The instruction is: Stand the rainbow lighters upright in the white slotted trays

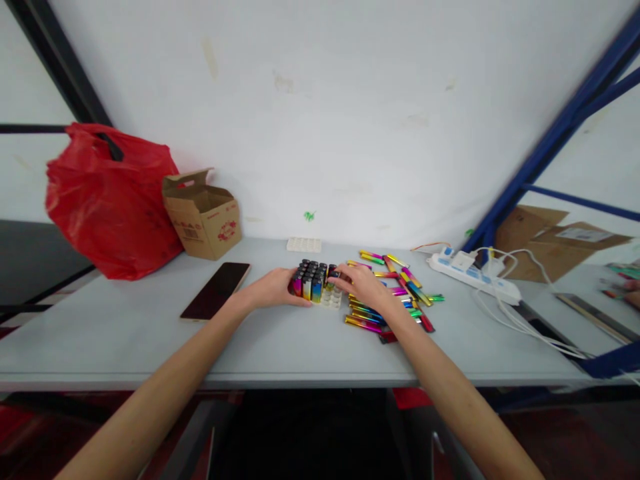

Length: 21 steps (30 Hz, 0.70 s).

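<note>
Left hand (pixel 275 288) against upright lighters (pixel 307 285), phone (pixel 216 291) nearby

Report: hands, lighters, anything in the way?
Left hand braced against standing lighters. Right hand pinching a lighter at partly filled tray. Nearby clutter: loose lighters, partly hidden by right forearm.

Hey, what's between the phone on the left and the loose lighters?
In the head view: the left hand, the partly filled tray of upright lighters, and the right hand.

Tray (pixel 332 299) partly hidden by lighters (pixel 311 277)
</note>
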Motion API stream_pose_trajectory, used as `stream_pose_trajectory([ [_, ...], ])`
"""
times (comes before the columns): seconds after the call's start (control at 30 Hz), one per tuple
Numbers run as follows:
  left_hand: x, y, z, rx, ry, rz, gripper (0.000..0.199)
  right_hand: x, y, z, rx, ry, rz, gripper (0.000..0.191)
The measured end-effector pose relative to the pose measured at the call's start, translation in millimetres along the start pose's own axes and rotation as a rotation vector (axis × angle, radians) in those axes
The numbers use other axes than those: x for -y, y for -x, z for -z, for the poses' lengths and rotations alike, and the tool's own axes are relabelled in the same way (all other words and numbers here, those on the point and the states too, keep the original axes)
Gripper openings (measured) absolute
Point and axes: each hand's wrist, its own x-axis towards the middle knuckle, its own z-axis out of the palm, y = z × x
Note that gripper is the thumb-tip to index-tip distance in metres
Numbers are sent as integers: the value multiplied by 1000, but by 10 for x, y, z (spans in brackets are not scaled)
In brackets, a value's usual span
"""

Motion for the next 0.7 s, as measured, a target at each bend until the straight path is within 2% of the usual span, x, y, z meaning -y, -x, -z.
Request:
stream_pose_trajectory([
  [0.13,-4,-1,-3,4,-13,8,75,56,1,20,10,46,-124,43],
  [0.23,-16,3,14,13,3,-2,73,75,12,47,-49,-27,-104,50],
  [0.33,-7,18,55,36,13,5,74,17,13,22,-168,-89,-113,42],
  [0.4,17,34,89,48,0,28,77,-56,7,-40,-190,-80,-139,30],
  [0.5,66,55,128,43,-33,60,79,-148,8,-161,-96,15,-174,19],
  [0.6,94,66,144,34,-51,82,79,-168,24,-252,10,126,-261,23],
  [0.7,92,69,145,37,-41,80,78,-151,24,-284,15,118,-302,18],
])
